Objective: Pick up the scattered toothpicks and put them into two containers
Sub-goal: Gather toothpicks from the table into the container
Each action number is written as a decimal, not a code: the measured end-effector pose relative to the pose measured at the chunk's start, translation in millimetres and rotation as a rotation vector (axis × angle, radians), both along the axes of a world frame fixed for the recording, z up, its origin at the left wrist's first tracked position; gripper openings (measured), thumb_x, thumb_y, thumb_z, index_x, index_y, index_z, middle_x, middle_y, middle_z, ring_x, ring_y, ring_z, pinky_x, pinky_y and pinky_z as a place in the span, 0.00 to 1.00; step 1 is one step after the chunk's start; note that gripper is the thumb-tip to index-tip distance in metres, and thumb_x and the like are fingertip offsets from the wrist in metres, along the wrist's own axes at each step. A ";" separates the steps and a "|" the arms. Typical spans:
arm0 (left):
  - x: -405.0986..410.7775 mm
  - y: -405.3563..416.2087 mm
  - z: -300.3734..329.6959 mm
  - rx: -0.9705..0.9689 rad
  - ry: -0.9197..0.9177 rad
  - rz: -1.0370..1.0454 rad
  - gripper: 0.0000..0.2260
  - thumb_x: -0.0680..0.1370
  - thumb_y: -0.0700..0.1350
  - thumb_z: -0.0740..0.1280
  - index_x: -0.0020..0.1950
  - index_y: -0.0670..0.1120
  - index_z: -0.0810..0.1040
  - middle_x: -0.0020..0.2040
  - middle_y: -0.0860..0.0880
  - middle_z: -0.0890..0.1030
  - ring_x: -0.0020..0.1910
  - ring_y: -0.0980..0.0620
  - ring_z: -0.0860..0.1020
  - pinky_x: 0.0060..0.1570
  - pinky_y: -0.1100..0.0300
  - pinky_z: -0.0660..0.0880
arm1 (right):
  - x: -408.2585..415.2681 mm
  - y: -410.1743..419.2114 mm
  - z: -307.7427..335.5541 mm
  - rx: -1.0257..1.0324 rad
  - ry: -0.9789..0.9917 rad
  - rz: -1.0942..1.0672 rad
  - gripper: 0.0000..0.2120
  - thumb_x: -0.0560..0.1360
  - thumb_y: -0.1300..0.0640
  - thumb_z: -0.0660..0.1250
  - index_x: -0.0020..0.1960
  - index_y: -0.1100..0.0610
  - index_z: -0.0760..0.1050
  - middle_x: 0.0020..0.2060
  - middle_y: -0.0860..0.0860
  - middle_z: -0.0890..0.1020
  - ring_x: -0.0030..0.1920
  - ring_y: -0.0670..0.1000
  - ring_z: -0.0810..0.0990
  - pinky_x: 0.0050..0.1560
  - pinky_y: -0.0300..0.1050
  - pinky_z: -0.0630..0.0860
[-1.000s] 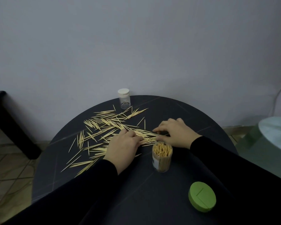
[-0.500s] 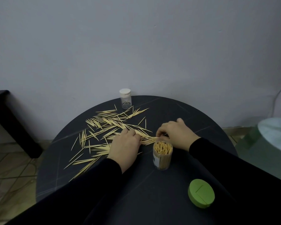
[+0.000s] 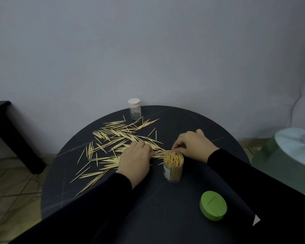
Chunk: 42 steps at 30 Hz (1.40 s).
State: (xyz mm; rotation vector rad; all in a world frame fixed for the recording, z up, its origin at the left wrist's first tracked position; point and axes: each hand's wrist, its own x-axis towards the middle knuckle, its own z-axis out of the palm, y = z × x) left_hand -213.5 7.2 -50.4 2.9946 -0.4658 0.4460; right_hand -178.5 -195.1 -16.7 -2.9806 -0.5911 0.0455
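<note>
Several pale toothpicks [image 3: 113, 138] lie scattered over the left half of the round dark table [image 3: 183, 124]. My left hand [image 3: 136, 158] rests palm down on the pile, fingers curled onto toothpicks. My right hand [image 3: 192, 144] pinches a toothpick between thumb and fingers just behind the open clear container [image 3: 173, 169], which stands upright and is packed with toothpicks. A second small clear container with a white cap [image 3: 134, 108] stands at the table's far edge, nearly empty.
A green round lid [image 3: 213, 208] lies on the table near my right forearm. A dark bench [image 3: 11, 134] stands at the left, a pale green and white appliance [image 3: 289, 155] at the right. A grey wall is close behind.
My right hand has drawn in from the pile to just behind the full container, with a toothpick pinched. My left hand has stayed on the pile.
</note>
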 end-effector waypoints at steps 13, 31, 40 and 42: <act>-5.3 -1.9 17.8 -0.312 0.063 0.035 0.06 0.79 0.54 0.64 0.51 0.55 0.77 0.47 0.60 0.73 0.51 0.58 0.71 0.50 0.62 0.70 | -20.6 -12.6 11.6 0.178 -0.036 -0.073 0.12 0.75 0.43 0.66 0.57 0.44 0.79 0.53 0.41 0.78 0.57 0.44 0.74 0.68 0.51 0.59; -30.7 -21.3 37.2 -1.307 0.390 -0.209 0.02 0.76 0.42 0.69 0.47 0.49 0.81 0.44 0.48 0.82 0.45 0.52 0.79 0.48 0.60 0.77 | -42.2 -8.3 20.7 0.993 0.314 0.039 0.05 0.73 0.55 0.71 0.48 0.51 0.83 0.44 0.49 0.86 0.48 0.45 0.83 0.52 0.41 0.79; -29.8 -17.8 34.9 -1.146 0.494 -0.223 0.01 0.74 0.43 0.72 0.44 0.46 0.82 0.41 0.51 0.81 0.35 0.66 0.77 0.36 0.71 0.72 | -39.6 -12.8 16.7 0.806 0.388 0.099 0.09 0.65 0.45 0.72 0.44 0.45 0.83 0.46 0.49 0.83 0.51 0.51 0.81 0.57 0.59 0.77; -28.7 -16.6 35.6 -1.090 0.473 -0.249 0.02 0.73 0.43 0.72 0.46 0.47 0.82 0.41 0.51 0.81 0.35 0.64 0.76 0.37 0.72 0.71 | -40.0 -13.6 16.5 0.780 0.362 0.122 0.13 0.63 0.38 0.72 0.45 0.41 0.83 0.47 0.48 0.83 0.51 0.56 0.81 0.56 0.63 0.76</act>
